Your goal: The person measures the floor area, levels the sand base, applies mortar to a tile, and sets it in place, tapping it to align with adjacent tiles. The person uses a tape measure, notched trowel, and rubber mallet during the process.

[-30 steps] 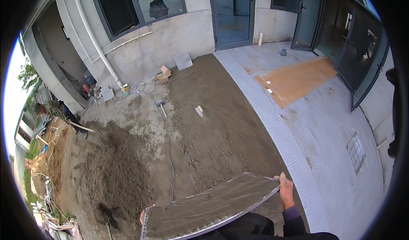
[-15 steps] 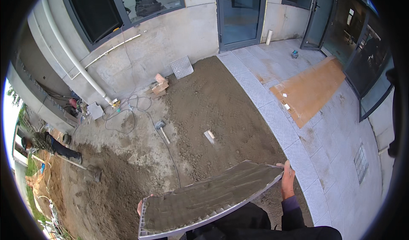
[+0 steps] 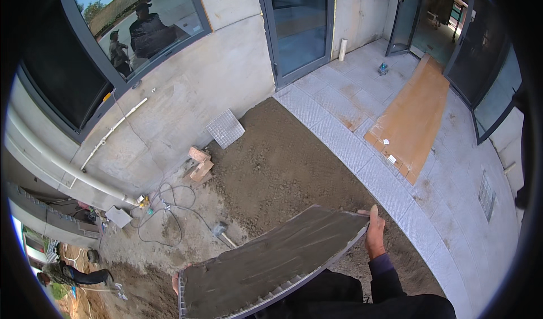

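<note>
A long paving slab point(image 3: 308, 276) is held up in front of me, its upper face covered with grey wet mortar point(image 3: 266, 257) marked by smooth streaks. My right hand point(image 3: 375, 234) grips its far right corner, the thumb pointing up. At the slab's left end, my left hand point(image 3: 175, 283) shows only its fingertips around the edge; the rest is hidden. Beyond the slab spreads a bed of damp sandy mortar point(image 3: 283, 155). A mallet point(image 3: 220, 229) with a pale handle lies beside that bed, partly hidden by the slab.
Laid grey paving point(image 3: 334, 143) borders the bed on the right, with a brown board point(image 3: 413, 121) on it. Bricks point(image 3: 201, 163), a square tile point(image 3: 225, 129) and a coiled hose point(image 3: 164, 211) lie near the wall. Another person point(image 3: 79, 275) bends over at the far left.
My view has swung left, so the surroundings appear shifted and turned. The slab is still in both hands; the trowel seen earlier on the bed is now out of sight.
</note>
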Demonstrator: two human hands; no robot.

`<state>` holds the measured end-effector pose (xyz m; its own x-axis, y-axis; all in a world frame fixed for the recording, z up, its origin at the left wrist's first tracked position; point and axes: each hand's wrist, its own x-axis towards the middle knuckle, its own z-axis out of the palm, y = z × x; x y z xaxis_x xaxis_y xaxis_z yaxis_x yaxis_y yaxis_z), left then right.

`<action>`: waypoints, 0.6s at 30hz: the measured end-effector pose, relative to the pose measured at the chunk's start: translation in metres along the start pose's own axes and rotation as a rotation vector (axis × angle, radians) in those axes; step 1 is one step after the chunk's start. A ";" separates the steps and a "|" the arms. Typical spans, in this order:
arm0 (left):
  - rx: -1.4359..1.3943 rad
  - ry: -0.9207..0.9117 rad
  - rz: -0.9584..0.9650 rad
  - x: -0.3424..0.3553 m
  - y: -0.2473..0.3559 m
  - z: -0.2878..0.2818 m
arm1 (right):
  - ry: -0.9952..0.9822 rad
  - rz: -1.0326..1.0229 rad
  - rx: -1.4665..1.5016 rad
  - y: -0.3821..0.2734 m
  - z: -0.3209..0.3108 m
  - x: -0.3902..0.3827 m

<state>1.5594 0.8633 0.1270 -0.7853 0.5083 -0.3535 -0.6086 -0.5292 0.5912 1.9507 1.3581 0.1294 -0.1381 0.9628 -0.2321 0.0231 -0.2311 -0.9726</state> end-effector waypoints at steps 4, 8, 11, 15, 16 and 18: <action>0.190 -0.077 -0.031 0.120 0.015 0.038 | 0.008 -0.112 -0.113 -0.043 0.070 0.052; 0.225 -0.140 -0.189 0.277 0.019 0.090 | 0.121 -0.280 -0.287 -0.118 0.137 0.107; 0.280 -0.188 -0.293 0.397 0.022 0.153 | 0.188 -0.550 -0.417 -0.228 0.184 0.124; 0.392 -0.239 -0.406 0.505 0.016 0.248 | 0.054 -0.940 -0.680 -0.396 0.221 0.103; 0.417 -0.256 -0.422 0.525 0.012 0.272 | 0.075 -1.028 -0.777 -0.433 0.226 0.093; 0.463 -0.289 -0.461 0.559 -0.001 0.313 | 0.212 -1.272 -1.007 -0.487 0.244 0.102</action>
<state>1.1566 1.3604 0.1554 -0.3592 0.8047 -0.4728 -0.7101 0.0931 0.6980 1.6841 1.5347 0.5822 -0.4434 0.4717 0.7622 0.6179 0.7768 -0.1213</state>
